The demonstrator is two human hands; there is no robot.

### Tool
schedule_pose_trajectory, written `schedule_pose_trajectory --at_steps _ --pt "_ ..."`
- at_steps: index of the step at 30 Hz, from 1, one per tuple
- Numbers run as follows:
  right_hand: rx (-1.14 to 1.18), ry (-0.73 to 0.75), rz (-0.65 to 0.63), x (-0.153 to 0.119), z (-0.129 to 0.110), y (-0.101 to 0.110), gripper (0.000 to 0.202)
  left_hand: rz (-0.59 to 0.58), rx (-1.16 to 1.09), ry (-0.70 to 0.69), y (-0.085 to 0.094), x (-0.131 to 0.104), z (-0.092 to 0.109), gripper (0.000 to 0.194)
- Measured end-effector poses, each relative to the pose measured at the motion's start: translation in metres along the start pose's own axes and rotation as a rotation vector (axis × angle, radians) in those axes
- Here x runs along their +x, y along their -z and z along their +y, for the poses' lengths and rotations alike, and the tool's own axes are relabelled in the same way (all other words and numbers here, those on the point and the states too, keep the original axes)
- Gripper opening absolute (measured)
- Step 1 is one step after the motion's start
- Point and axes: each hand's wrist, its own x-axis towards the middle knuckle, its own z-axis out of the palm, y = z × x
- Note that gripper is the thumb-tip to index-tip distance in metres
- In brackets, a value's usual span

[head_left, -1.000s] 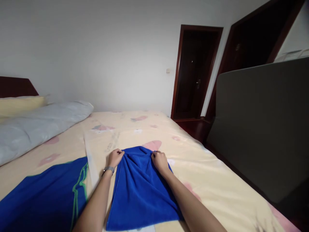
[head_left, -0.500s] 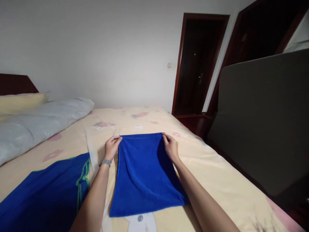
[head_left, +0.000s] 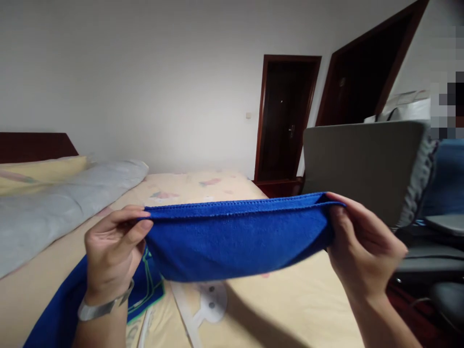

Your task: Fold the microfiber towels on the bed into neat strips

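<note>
A blue towel (head_left: 235,244) hangs stretched in the air above the bed, folded so that two stitched edges lie along its top. My left hand (head_left: 118,241) pinches its left top corner between thumb and fingers. At the opposite corner my right hand (head_left: 364,241) grips the cloth, and the two layers gape slightly there. Behind my left wrist, a darker blue cloth with green trim (head_left: 145,285) lies on the bed, partly covered by my arm.
The bed (head_left: 297,304) has a cream patterned sheet. A grey rolled quilt (head_left: 72,203) and a yellow pillow (head_left: 43,174) lie at the left. To the right stands a grey panel (head_left: 362,169), with a person in blue (head_left: 445,174) beyond it. A dark door (head_left: 288,121) is in the far wall.
Both hands have lifted the towel off the bed and brought it closer to me. It now hangs as a shorter, folded strip. The view has tilted up and turned slightly right.
</note>
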Motion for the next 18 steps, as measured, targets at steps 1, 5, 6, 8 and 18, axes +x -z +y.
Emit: schedule_pose_trajectory --at_steps 1,5,6,8,18 --pt "-0.002 -0.012 0.024 -0.001 -0.008 0.006 0.023 0.018 -0.012 0.026 0.000 -0.002 0.010 0.021" --pt "0.072 -0.202 -0.060 -0.010 -0.009 0.017 0.025 0.062 0.020 0.203 0.006 -0.012 0.018 0.023" --pt "0.102 -0.270 -0.106 -0.013 -0.003 0.017 0.027 0.062 0.052 0.240 0.009 -0.015 0.013 0.024" --pt "0.146 -0.393 -0.190 -0.020 0.015 0.016 0.032 0.038 0.125 0.299 0.014 -0.022 -0.004 0.027" --pt "-0.147 -0.648 -0.532 -0.069 0.206 -0.091 0.040 -0.316 0.531 0.547 0.013 -0.032 -0.239 0.040"
